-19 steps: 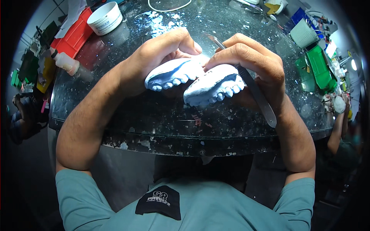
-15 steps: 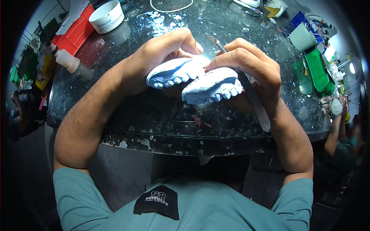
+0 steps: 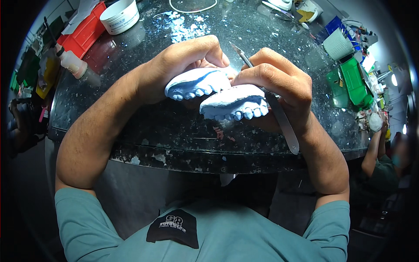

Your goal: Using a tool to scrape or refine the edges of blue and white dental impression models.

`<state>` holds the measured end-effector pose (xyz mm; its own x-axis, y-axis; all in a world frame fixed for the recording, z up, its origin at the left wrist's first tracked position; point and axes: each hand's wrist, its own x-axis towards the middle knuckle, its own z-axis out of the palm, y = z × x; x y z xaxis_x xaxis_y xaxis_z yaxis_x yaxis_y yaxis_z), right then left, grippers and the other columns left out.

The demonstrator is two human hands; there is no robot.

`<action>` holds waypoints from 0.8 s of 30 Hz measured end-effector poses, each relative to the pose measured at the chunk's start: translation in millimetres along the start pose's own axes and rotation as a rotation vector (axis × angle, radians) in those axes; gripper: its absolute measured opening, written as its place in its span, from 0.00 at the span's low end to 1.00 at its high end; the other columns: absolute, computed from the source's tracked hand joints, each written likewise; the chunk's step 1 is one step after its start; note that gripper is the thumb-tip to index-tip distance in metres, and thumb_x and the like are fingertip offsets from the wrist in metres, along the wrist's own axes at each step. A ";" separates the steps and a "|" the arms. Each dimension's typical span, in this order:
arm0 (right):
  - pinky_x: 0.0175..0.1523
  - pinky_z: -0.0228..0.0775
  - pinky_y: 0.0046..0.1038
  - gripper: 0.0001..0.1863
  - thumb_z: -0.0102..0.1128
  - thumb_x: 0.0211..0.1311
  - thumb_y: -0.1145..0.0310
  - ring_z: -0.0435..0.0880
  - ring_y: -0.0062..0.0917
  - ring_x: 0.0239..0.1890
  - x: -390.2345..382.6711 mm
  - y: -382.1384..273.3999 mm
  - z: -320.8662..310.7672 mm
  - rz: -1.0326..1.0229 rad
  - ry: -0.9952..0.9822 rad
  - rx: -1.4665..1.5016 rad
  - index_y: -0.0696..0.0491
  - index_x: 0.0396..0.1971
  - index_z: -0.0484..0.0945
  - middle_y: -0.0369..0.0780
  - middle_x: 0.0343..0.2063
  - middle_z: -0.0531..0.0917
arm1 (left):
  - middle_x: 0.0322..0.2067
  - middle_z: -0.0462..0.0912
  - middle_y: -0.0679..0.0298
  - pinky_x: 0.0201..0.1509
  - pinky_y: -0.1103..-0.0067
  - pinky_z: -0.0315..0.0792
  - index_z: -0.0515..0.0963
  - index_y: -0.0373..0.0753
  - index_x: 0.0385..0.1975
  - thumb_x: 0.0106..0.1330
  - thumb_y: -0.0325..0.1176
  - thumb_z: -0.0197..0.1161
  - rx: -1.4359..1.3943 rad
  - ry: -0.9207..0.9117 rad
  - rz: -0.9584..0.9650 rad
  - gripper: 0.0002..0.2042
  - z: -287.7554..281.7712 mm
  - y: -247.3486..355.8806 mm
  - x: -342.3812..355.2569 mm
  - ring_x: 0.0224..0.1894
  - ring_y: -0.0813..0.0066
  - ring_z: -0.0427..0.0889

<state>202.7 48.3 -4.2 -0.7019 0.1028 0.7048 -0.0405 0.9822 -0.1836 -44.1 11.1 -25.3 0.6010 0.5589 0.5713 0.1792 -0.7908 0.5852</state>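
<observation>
Now gripping a pale-blue plaster dental cast (image 3: 195, 84) in left hand (image 3: 185, 53); beside it, a matching pale-blue cast (image 3: 231, 103), just levelled, teeth squarer-on, plus slim silver knife (image 3: 284, 125) in right hand (image 3: 283, 79).

Two pale-blue dental casts (image 3: 235, 103) tilt together beside a pointed metal tool (image 3: 283, 124).

Both elbows (image 3: 72, 172) are bent, with the left forearm (image 3: 99, 111) and right forearm (image 3: 325, 150) slanting inward. The left grip (image 3: 187, 56) is curled, and the right grip (image 3: 283, 82) (its knuckles (image 3: 266, 70) bent and raised) is curled just beside it.
</observation>
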 end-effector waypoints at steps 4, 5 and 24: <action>0.32 0.79 0.28 0.21 0.77 0.38 0.68 0.85 0.30 0.29 -2.7 0.9 -0.5 0.000 0.009 0.009 0.54 0.38 0.83 0.39 0.29 0.80 | 0.41 0.81 0.55 0.45 0.74 0.77 0.74 0.32 0.44 0.66 0.29 0.66 -0.165 -0.038 -0.145 0.12 -0.1 2.3 0.5 0.44 0.66 0.84; 0.32 0.79 0.28 0.21 0.77 0.38 0.68 0.85 0.30 0.29 -2.5 1.0 -0.1 0.001 0.009 0.009 0.54 0.38 0.83 0.39 0.29 0.80 | 0.40 0.81 0.55 0.45 0.74 0.78 0.74 0.32 0.44 0.66 0.29 0.66 -0.092 -0.025 -0.083 0.12 0.5 1.7 0.1 0.45 0.66 0.84; 0.33 0.78 0.28 0.20 0.77 0.39 0.70 0.84 0.30 0.30 -0.2 2.4 -0.4 -0.006 0.027 0.068 0.54 0.36 0.82 0.40 0.29 0.81 | 0.40 0.81 0.56 0.42 0.76 0.80 0.74 0.31 0.50 0.64 0.32 0.68 0.047 0.053 0.108 0.18 3.9 -4.2 -2.3 0.44 0.68 0.84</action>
<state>203.0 50.7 -4.5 -0.6817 0.1017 0.7245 -0.0941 0.9699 -0.2247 -43.2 12.1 -31.4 0.5767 0.4815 0.6600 0.1531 -0.8573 0.4916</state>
